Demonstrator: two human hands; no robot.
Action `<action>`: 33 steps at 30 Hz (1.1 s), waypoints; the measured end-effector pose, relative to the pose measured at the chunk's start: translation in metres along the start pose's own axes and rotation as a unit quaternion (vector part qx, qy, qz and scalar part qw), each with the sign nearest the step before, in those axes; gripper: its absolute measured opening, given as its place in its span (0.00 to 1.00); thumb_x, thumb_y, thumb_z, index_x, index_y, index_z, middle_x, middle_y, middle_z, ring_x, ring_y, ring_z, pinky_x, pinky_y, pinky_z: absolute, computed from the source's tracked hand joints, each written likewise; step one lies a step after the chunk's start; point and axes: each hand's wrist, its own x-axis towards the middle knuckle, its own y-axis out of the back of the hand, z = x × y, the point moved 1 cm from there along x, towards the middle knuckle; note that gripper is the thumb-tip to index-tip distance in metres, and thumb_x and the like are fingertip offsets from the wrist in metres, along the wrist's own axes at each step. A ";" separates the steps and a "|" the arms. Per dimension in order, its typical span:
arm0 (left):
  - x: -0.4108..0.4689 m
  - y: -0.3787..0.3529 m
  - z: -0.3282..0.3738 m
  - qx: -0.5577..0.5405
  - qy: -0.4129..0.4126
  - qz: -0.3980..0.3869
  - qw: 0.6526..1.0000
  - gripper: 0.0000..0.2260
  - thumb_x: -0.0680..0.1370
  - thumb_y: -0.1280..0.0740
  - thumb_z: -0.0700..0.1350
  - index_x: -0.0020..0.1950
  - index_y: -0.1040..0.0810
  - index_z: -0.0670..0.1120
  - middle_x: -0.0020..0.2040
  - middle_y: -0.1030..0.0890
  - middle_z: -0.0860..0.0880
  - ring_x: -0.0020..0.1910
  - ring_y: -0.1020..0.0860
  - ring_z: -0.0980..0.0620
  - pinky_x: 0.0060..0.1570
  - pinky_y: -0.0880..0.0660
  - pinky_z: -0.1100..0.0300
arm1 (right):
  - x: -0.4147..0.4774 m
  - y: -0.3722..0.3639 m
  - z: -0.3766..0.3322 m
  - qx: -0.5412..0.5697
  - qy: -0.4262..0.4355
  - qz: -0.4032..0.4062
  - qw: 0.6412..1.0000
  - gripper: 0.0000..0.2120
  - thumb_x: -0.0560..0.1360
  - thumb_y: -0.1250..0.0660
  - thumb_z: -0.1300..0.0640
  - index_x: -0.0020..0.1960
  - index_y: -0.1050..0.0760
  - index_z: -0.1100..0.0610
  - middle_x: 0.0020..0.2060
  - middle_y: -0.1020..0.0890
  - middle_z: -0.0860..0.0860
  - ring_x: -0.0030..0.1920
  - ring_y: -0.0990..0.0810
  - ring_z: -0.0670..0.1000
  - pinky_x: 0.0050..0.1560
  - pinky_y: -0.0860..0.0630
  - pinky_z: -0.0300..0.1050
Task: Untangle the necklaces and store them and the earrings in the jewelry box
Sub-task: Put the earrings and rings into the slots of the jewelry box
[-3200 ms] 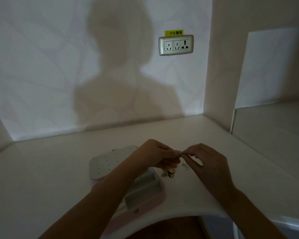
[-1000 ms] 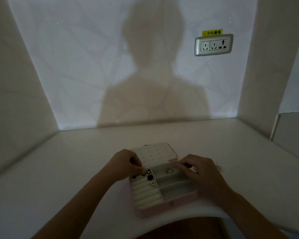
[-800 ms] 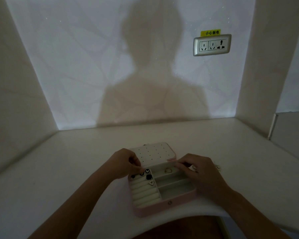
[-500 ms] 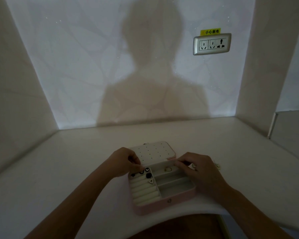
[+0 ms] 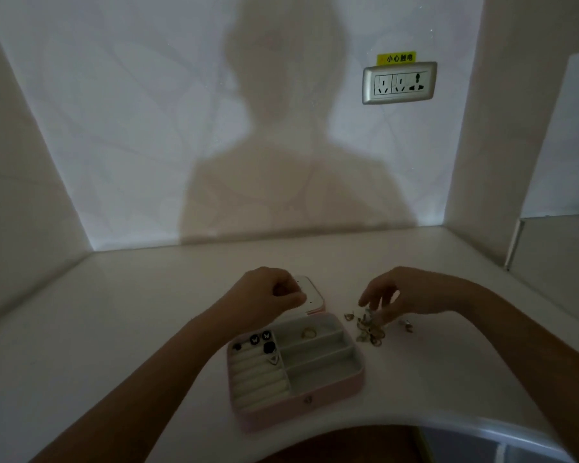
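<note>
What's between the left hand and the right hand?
In the head view, only a corner of the open lid beside the left hand, then bare desk up to the right hand.

Your left hand [image 5: 268,295] covers most of the lid [image 5: 311,293] of the jewelry box [image 5: 301,405], and its curled fingers hide whether they hold anything. Your right hand [image 5: 405,292] reaches its fingertips [image 5: 368,295] into the jewelry pile [image 5: 368,329]; you cannot tell whether they pinch a piece. The pile is too small and dim to tell necklaces from earrings. The gold piece [image 5: 309,333] in the box's far compartment is too small to identify. Both forearms and the worktop [image 5: 114,329] run off the bottom edge.
</note>
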 end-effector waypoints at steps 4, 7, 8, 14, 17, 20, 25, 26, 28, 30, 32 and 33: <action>0.023 -0.010 0.023 0.004 -0.058 -0.050 0.997 0.02 0.75 0.32 0.45 0.47 0.20 0.51 0.45 0.19 0.55 0.45 0.22 0.60 0.48 0.26 0.69 | 0.014 0.004 -0.003 -0.008 0.019 -0.002 1.000 0.09 0.68 0.26 0.47 0.48 0.19 0.45 0.45 0.20 0.43 0.46 0.22 0.44 0.49 0.26 0.41; 0.042 -0.017 0.035 0.016 -0.068 -0.084 0.994 0.05 0.74 0.30 0.43 0.49 0.20 0.49 0.48 0.19 0.52 0.47 0.22 0.59 0.47 0.28 0.71 | 0.018 0.002 -0.005 0.035 0.038 0.018 0.999 0.09 0.68 0.25 0.46 0.45 0.19 0.47 0.41 0.19 0.42 0.44 0.22 0.43 0.47 0.27 0.39; 0.047 -0.020 0.038 0.022 -0.069 -0.096 0.993 0.06 0.74 0.30 0.43 0.50 0.20 0.48 0.49 0.19 0.52 0.47 0.22 0.59 0.47 0.29 0.71 | 0.017 0.000 -0.005 0.038 0.044 0.019 0.998 0.09 0.67 0.25 0.47 0.45 0.19 0.47 0.41 0.19 0.41 0.43 0.23 0.41 0.47 0.27 0.37; 0.068 -0.040 0.045 0.078 -0.051 -0.183 0.979 0.11 0.72 0.28 0.43 0.55 0.20 0.46 0.53 0.19 0.50 0.47 0.24 0.57 0.50 0.29 0.66 | 0.007 -0.006 0.003 -0.023 0.023 -0.039 0.999 0.13 0.66 0.24 0.49 0.49 0.22 0.42 0.47 0.25 0.39 0.48 0.28 0.39 0.49 0.28 0.38; 0.073 -0.044 0.048 0.074 -0.050 -0.195 0.977 0.11 0.72 0.27 0.44 0.54 0.19 0.47 0.52 0.19 0.51 0.46 0.25 0.58 0.47 0.31 0.67 | 0.002 0.001 0.015 -0.019 -0.005 -0.036 0.999 0.14 0.65 0.23 0.49 0.49 0.22 0.42 0.45 0.24 0.40 0.47 0.25 0.42 0.48 0.26 0.39; 0.075 -0.049 0.051 0.071 -0.057 -0.206 0.974 0.12 0.71 0.27 0.45 0.54 0.19 0.47 0.52 0.19 0.52 0.46 0.24 0.59 0.44 0.30 0.71 | 0.000 0.006 0.023 -0.013 0.006 -0.031 0.999 0.10 0.68 0.25 0.55 0.43 0.22 0.41 0.44 0.22 0.43 0.43 0.22 0.42 0.45 0.25 0.39; 0.077 -0.058 0.052 0.095 -0.060 -0.216 0.970 0.13 0.71 0.26 0.45 0.54 0.19 0.47 0.52 0.18 0.51 0.46 0.23 0.58 0.44 0.30 0.71 | -0.004 0.012 0.028 -0.007 0.009 0.004 1.000 0.10 0.68 0.25 0.59 0.47 0.19 0.48 0.42 0.21 0.42 0.39 0.23 0.40 0.46 0.24 0.42; 0.077 -0.059 0.052 0.095 -0.058 -0.213 0.971 0.12 0.71 0.27 0.45 0.54 0.19 0.47 0.52 0.18 0.51 0.45 0.24 0.58 0.41 0.31 0.72 | -0.005 0.013 0.026 -0.003 0.017 0.005 1.000 0.10 0.68 0.25 0.58 0.47 0.19 0.48 0.41 0.20 0.43 0.38 0.24 0.40 0.44 0.25 0.40; 0.079 -0.059 0.050 0.093 -0.051 -0.208 0.972 0.10 0.72 0.27 0.44 0.52 0.18 0.46 0.51 0.18 0.50 0.43 0.24 0.60 0.36 0.33 0.77 | -0.007 0.012 0.019 0.017 0.034 -0.016 0.999 0.09 0.67 0.24 0.53 0.45 0.19 0.47 0.40 0.19 0.46 0.36 0.24 0.40 0.40 0.27 0.37; 0.079 -0.058 0.050 0.097 -0.046 -0.209 0.972 0.09 0.72 0.28 0.43 0.52 0.18 0.46 0.51 0.17 0.50 0.44 0.24 0.59 0.36 0.33 0.77 | -0.007 0.007 0.011 0.026 0.044 -0.041 0.998 0.09 0.65 0.23 0.49 0.44 0.19 0.45 0.40 0.18 0.45 0.34 0.24 0.39 0.39 0.28 0.37; 0.080 -0.058 0.050 0.101 -0.042 -0.214 0.971 0.10 0.72 0.28 0.43 0.53 0.19 0.45 0.53 0.18 0.49 0.48 0.23 0.57 0.41 0.32 0.72 | -0.004 0.001 0.004 0.024 0.046 -0.048 0.997 0.08 0.65 0.23 0.50 0.43 0.18 0.46 0.36 0.18 0.41 0.31 0.25 0.39 0.37 0.29 0.35; 0.080 -0.058 0.050 0.102 -0.040 -0.218 0.970 0.10 0.72 0.28 0.43 0.53 0.19 0.45 0.53 0.18 0.50 0.50 0.23 0.56 0.44 0.31 0.70 | -0.004 -0.001 0.002 0.019 0.047 -0.046 0.998 0.08 0.65 0.23 0.51 0.43 0.17 0.47 0.33 0.19 0.39 0.30 0.25 0.38 0.35 0.31 0.33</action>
